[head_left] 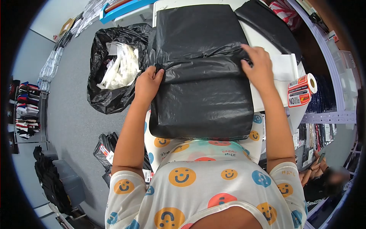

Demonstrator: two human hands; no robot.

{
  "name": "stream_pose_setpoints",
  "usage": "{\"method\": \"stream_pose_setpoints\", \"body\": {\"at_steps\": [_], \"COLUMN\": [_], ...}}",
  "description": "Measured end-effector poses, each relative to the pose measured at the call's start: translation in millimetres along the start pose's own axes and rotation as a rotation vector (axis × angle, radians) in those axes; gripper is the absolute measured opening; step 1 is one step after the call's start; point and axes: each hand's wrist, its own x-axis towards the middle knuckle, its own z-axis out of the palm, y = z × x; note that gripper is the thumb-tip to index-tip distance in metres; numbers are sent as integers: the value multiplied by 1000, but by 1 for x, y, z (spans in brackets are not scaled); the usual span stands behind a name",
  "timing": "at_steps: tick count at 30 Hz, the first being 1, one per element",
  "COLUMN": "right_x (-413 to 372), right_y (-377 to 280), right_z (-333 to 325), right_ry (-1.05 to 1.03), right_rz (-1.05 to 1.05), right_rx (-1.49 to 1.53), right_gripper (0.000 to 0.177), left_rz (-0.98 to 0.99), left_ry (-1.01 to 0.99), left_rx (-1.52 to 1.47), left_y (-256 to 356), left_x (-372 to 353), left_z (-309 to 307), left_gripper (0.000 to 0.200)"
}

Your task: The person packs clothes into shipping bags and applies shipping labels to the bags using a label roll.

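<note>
A stack of flat black plastic bags (pixel 202 107) lies across the white table edge and over my lap, with a crumpled fold running across its middle. My left hand (pixel 148 82) pinches the left end of that fold between thumb and fingers. At the right end, my right hand (pixel 259 65) has its thumb and index finger apart, touching the plastic at the edge; its other fingers are partly hidden. Beyond the fold, the far part of the black plastic (pixel 198 28) lies flat on the table.
A black bin bag (pixel 95 82) of white scraps stands open at left. A label roll (pixel 301 91) sits on the table at right, near another black plastic sheet (pixel 270 28). Packed parcels (pixel 105 150) lie on the floor. Another person (pixel 324 177) holds a phone at lower right.
</note>
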Motion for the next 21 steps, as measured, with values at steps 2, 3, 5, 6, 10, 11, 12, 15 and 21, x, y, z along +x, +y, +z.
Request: {"method": "stream_pose_setpoints", "body": {"at_steps": [2, 3, 5, 6, 10, 11, 12, 15, 21], "right_x": [2, -1, -9, -10, -13, -13, -13, -12, -13], "right_y": [-21, -34, -45, -45, -45, -45, -44, -43, -46], "right_z": [10, 17, 32, 34, 40, 41, 41, 43, 39], "right_ry": [-166, -166, -215, -215, -236, -240, -244, -232, -243], "right_rz": [-177, -242, -307, -299, -280, -280, -279, -291, -278], "right_rx": [162, 120, 87, 80, 61, 57, 51, 46, 126], "right_gripper": [32, 31, 30, 30, 30, 30, 30, 29, 28], "left_rz": [-17, -10, 1, 153, 606, 725, 738, 688, 655], "left_ry": [-38, -22, 12, 152, 153, 97, 9, -110, -175], "left_rx": [31, 22, 2, 37, -11, 90, 164, 218, 252], "left_y": [2, 6, 15, 21, 54, 61, 67, 64, 56], "left_x": [2, 1, -1, -1, -5, -9, -14, -14, -20], "left_z": [-4, -7, -13, -15, -13, -7, -1, 19, 28], "left_gripper": [29, 25, 20, 22, 38, 40, 39, 39, 40]}}
